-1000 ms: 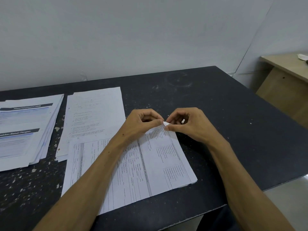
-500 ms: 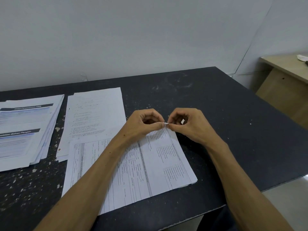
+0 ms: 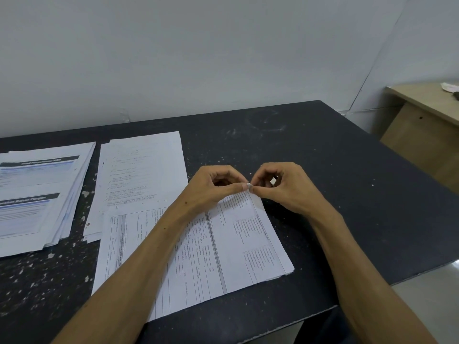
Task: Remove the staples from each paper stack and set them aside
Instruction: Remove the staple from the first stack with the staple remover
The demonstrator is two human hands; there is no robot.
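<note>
Stapled form stack [image 3: 198,256] lay mid-frame on the dark worktop [image 3: 323,170], long edge running toward lower left, its far corner lifted slightly just right of frame centre. Both hands met at that corner: left hand [image 3: 213,187] had thumb and forefinger pinched on the corner paper, right hand [image 3: 280,187] pinched right against it, fingertips of the two touching. Both grips were clenched on the corner; the staple itself was hidden under the fingertips, so whether it was out or partly out couldn't be told. A small pale speck showed inside the right hand's curled fingers, too small to identify. Handling judgement: a staple is tiny, stiff wire with sharp legs, easy to drop and lose on the speckled worktop; a fingernail under the crown looked like the place to take it, with the other hand pinning the sheets close beside it. The paper looked light, thin and floppy, and likely to tear at the holes if pulled at an angle. Two other stacks sat at left: handwritten sheets [image 3: 141,175] just above the form stack, overlapped by it, and a thicker printed pile [image 3: 37,194] at the far-left edge.
</note>
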